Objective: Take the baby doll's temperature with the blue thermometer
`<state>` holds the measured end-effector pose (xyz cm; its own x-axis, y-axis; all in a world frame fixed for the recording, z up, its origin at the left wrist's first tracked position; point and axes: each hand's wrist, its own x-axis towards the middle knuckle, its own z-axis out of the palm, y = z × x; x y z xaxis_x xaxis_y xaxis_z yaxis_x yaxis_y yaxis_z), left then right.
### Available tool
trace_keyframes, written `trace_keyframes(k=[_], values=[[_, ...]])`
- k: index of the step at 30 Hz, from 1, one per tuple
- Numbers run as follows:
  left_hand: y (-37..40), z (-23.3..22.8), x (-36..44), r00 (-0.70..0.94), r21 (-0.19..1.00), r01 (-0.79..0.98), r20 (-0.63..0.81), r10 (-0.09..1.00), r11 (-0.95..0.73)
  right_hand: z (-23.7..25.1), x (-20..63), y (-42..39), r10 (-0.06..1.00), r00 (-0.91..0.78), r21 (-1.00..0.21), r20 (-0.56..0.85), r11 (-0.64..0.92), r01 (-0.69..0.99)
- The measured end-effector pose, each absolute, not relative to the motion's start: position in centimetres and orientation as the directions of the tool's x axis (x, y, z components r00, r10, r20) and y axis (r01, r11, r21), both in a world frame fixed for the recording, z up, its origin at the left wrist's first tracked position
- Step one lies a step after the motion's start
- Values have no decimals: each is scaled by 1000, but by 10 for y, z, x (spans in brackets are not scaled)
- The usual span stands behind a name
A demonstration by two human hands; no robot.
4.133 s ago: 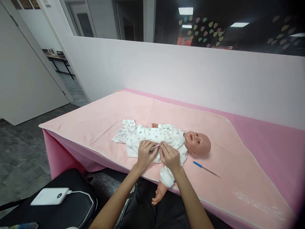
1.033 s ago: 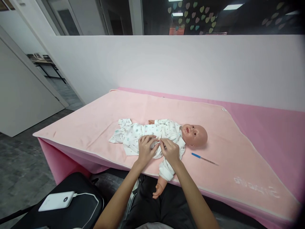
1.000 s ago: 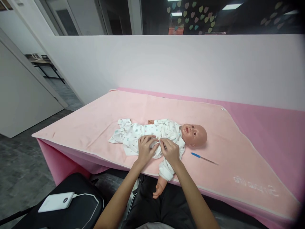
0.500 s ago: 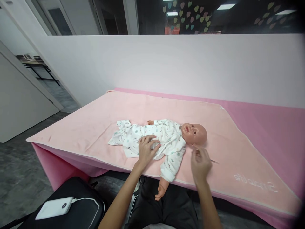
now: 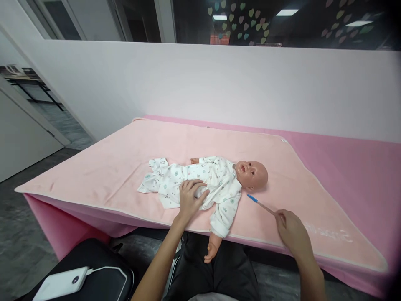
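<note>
Bright even indoor light, ceiling panels reflected in dark glass, soft faint shadows, wide-angle bending at edges, dark vignette at right corners, sharp centre.

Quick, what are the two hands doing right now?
Left hand: open, resting flat on the doll.
Right hand: closed on the end of the blue-tipped stick.

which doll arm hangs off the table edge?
The near arm, by the person: its bare hand dangles past the blanket edge. The far arm lies flat on the blanket.
</note>
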<state>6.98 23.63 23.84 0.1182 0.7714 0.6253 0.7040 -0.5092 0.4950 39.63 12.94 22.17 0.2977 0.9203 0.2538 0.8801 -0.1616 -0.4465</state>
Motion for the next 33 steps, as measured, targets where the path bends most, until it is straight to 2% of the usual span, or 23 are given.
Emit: trace_keyframes(k=[2,4,7,11,14,16,21,26,30,33], values=[[235,238,68,91,531,663,642,761,-527,248,391,123,946,289,-635,147,-134,761],[233,238,67,62,567,629,646,761,-532,274,387,116,971,218,-810,97,-50,584],[233,239,66,41,594,605,641,766,-529,298,379,114,978,191,-967,81,30,254],[234,239,67,47,590,607,643,765,-533,305,356,123,893,447,-997,48,13,83],[234,239,67,49,592,608,637,769,-529,304,338,128,915,396,-987,-77,-14,-161],[233,238,66,57,590,608,635,770,-532,304,330,130,920,377,-965,-105,-2,-263],[233,237,66,68,579,618,634,771,-531,300,328,134,890,440,-976,-122,-27,-217],[234,237,66,72,573,622,637,768,-533,301,331,131,838,546,-994,-16,43,-96],[234,237,66,79,576,622,628,774,-531,307,330,126,856,515,-997,40,70,-38],[235,238,66,79,573,622,633,770,-534,309,329,128,866,499,-997,21,57,-58]])
